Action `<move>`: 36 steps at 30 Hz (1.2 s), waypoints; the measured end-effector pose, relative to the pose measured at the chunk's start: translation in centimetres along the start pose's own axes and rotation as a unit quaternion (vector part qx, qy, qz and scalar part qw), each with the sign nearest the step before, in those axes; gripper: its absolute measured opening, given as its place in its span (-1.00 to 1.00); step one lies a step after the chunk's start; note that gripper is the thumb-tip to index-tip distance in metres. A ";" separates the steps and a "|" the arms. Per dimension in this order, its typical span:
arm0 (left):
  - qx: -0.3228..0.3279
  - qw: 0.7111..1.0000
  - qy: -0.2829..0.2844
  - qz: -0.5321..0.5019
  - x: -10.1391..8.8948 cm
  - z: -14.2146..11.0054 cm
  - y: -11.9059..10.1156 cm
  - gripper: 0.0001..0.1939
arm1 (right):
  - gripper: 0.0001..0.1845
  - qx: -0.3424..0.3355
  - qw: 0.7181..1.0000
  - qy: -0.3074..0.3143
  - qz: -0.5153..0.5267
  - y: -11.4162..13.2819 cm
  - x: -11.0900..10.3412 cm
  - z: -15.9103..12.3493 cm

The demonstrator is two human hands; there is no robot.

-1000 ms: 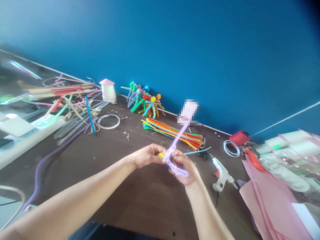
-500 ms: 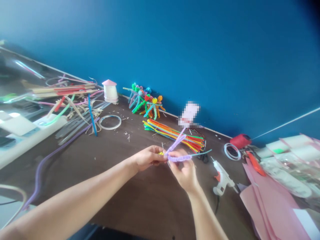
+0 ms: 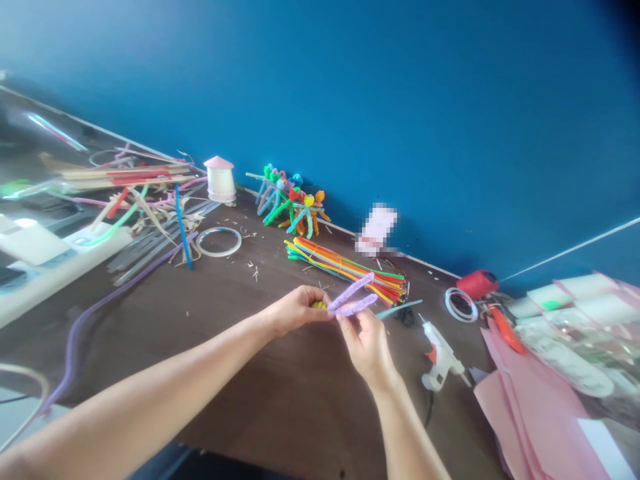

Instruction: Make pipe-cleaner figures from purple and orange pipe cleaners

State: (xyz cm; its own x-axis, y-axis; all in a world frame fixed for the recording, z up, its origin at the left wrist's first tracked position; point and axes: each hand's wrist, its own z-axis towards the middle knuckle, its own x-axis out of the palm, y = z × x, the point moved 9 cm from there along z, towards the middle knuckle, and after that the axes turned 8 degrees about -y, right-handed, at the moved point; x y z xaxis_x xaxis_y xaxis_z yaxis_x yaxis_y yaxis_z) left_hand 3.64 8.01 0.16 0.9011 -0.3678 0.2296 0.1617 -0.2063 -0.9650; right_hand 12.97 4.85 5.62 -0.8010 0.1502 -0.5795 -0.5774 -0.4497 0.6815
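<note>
Above the middle of the table, my left hand [image 3: 304,311] pinches a small coiled yellow pipe cleaner [image 3: 319,305]. From that grip, two purple coiled pipe-cleaner lengths [image 3: 353,291] spread to the right in a V. My right hand [image 3: 369,341] closes thumb and fingers at the base of the lower purple coil, close to the left fingertips. A thin pale-blue strip [image 3: 401,309] shows beyond the right fingers; whether they hold it is unclear. Behind the hands lies a bundle of coloured pipe cleaners [image 3: 345,265].
Small pipe-cleaner figures [image 3: 295,200] stand by the blue wall, with a white pot with a pink lid [image 3: 220,180] to their left. A glue gun [image 3: 443,357], pink sheets [image 3: 530,407] and a red spool [image 3: 477,284] lie right. Loose strips [image 3: 150,223] and a tape ring [image 3: 219,243] lie left.
The purple coils now sit closer together, the lower one swung upward. The straight purple end past the upper coil no longer shows. The pale-blue strip now appears apart from the lower coil.
</note>
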 end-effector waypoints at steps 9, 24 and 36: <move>-0.002 0.998 -0.050 0.039 -0.6 0.1 0.5 -0.70 | -0.76 0.171 0.985 0.003 0.012 -2.1 0.2 0.2; -0.084 0.990 0.000 -0.114 0.1 -0.2 1.7 -0.76 | -0.74 0.179 0.982 0.012 0.056 -2.4 0.4 0.1; -0.002 0.999 -0.034 -0.003 0.0 0.0 0.9 -0.75 | -0.64 0.179 0.984 -0.004 0.009 -3.2 0.3 -0.1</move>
State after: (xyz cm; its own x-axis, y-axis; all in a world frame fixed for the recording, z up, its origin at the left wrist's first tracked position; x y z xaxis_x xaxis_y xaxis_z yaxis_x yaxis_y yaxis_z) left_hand 3.75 7.89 -0.68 0.9254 -0.3046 0.2257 0.1653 -0.2114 -0.9633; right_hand 14.64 6.23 3.19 -0.8121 0.1524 -0.5633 -0.5806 -0.1135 0.8063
